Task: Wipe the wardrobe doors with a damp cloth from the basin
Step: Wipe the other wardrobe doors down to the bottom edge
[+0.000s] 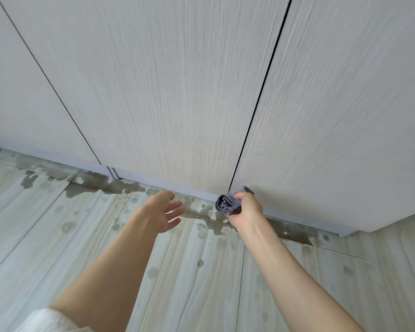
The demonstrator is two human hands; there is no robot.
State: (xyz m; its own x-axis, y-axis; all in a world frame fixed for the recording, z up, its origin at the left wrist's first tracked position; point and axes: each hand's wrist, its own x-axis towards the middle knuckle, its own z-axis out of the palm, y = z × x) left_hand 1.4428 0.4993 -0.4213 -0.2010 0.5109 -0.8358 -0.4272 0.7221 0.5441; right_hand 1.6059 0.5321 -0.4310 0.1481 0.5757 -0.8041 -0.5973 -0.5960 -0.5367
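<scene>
Pale wood-grain wardrobe doors fill the upper view, split by dark vertical gaps. My right hand grips a bunched blue-grey cloth at the bottom edge of the doors, right where a dark gap ends. My left hand hovers over the floor to the left of the cloth, fingers spread and holding nothing. The basin is out of view.
A light plinth runs under the doors. The grey tiled floor carries dark wet patches and drips along the plinth and near my hands. The wardrobe's right corner ends at the far right.
</scene>
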